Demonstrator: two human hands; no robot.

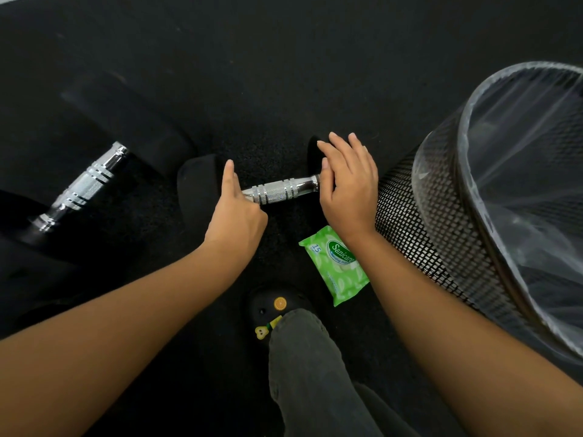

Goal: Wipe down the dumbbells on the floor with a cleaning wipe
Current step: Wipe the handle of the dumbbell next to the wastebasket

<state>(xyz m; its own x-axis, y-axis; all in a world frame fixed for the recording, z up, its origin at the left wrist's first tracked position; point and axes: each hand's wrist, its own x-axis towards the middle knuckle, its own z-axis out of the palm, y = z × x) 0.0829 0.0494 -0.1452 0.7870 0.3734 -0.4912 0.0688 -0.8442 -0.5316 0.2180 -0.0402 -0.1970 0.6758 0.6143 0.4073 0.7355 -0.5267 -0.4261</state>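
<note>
Two black dumbbells with chrome handles lie on the black floor. The smaller one lies in the middle, its handle running left to right. My left hand is curled around the left end of that handle, the index finger pointing up along the left head. My right hand rests with fingers spread on the right head, covering most of it. The larger dumbbell lies slanted at the left, untouched. A green pack of wipes lies on the floor just below my right wrist. No loose wipe shows in either hand.
A black mesh waste bin lined with a clear plastic bag stands at the right, close to my right forearm. My knee in grey trousers and a black shoe with charms are at the bottom centre.
</note>
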